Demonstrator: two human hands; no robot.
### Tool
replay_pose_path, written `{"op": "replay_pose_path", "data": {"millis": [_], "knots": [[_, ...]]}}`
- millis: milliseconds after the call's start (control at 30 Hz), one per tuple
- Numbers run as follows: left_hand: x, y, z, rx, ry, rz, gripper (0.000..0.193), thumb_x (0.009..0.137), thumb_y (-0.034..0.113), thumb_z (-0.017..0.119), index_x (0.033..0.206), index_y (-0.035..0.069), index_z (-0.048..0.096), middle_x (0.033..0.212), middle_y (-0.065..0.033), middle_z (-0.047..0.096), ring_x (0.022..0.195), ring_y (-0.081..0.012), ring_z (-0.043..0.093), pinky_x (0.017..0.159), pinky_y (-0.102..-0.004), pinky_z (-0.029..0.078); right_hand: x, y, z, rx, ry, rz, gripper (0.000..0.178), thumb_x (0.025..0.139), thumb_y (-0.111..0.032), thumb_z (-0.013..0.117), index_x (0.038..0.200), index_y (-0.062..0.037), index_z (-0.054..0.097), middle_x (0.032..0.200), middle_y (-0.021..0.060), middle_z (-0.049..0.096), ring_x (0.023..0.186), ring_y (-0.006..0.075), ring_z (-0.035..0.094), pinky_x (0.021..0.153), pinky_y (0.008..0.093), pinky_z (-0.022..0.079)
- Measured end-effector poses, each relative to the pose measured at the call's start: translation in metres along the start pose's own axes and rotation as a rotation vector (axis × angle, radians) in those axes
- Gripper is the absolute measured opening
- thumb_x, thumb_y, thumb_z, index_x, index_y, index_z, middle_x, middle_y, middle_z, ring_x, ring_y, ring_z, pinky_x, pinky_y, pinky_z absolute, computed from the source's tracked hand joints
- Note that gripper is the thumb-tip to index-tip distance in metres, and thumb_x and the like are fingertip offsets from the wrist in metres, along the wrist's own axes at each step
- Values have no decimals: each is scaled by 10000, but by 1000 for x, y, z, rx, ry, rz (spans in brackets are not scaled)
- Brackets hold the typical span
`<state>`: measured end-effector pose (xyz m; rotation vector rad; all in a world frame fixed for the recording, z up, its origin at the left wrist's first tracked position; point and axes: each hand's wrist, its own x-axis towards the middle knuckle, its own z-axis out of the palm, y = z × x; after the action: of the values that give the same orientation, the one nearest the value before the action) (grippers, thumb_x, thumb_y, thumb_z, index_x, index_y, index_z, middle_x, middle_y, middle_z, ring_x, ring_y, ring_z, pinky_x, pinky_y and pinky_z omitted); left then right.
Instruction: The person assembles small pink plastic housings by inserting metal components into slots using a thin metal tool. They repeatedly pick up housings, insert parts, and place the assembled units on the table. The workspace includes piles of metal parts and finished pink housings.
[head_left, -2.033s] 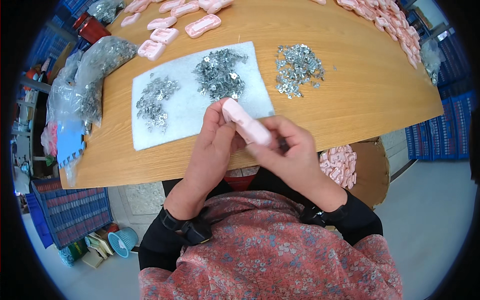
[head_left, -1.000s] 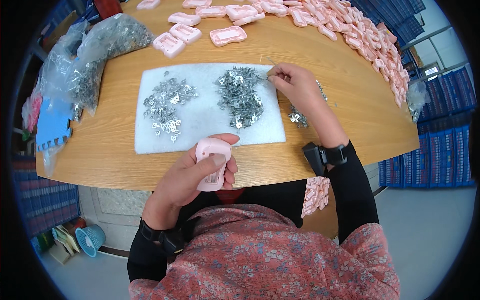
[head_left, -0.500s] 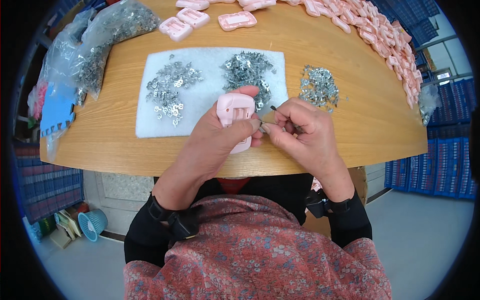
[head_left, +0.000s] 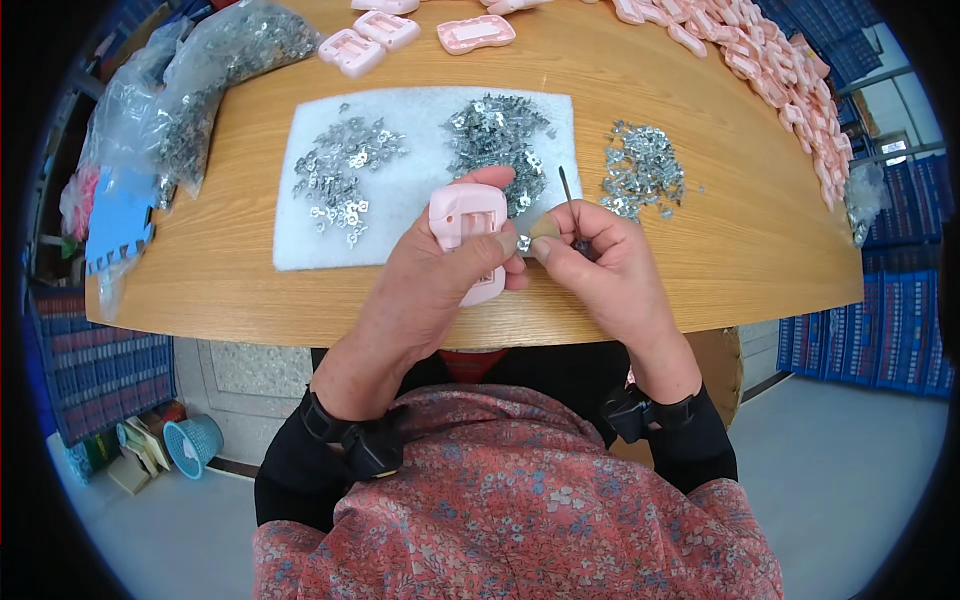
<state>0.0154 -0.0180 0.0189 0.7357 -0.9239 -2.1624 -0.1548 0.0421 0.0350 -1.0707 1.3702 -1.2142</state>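
My left hand point(head_left: 415, 250) is closed around a pink plastic casing point(head_left: 466, 215) with open battery slots facing up, its thumb lying across the lower half. Close by on the right, my right hand point(head_left: 612, 268) grips a thin dark screwdriver point(head_left: 566, 190), its shaft pointing away from me. A tan cover point(head_left: 543, 228) wraps a fingertip of that hand. A small shiny metal contact piece point(head_left: 524, 242) shows between the two hands' fingertips; which hand bears it I cannot tell. Beyond the hands, a white foam mat point(head_left: 420, 215) carries two heaps of metal contacts point(head_left: 350, 165) point(head_left: 490, 140).
Another heap of metal pieces point(head_left: 642, 168) lies on the wooden table point(head_left: 225, 270) right of the mat. Pink casings point(head_left: 476, 34) lie at the far side, with a large pile point(head_left: 760, 75) at the far right. Plastic bags of metal parts point(head_left: 185, 140) and a blue foam tile point(head_left: 120, 215) sit left.
The screwdriver has swung from lying toward the casing to pointing away from me. My right fingertips have drawn slightly off the casing, and the small metal piece has come into sight.
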Motion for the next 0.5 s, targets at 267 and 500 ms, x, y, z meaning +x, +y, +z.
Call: {"op": "replay_pose_path", "data": {"millis": [267,500], "knots": [[3,-1,-8,-247,-23,-119,474,996,220,465,1420,22,389,968,-117,633,918,-245,659,844,-434,571,12,-1,-5,-335,85,-182,95,869,-74,681,920,-3,646,736,-13,577,685,26,496,623,204,430],[6,-1,-10,-148,63,154,536,984,208,471,1470,27,335,1022,-109,625,985,-243,647,879,-446,559,-2,18,-36,-341,166,-146,109,890,-71,678,970,1,658,776,-40,594,711,28,511,641,212,447]]}}
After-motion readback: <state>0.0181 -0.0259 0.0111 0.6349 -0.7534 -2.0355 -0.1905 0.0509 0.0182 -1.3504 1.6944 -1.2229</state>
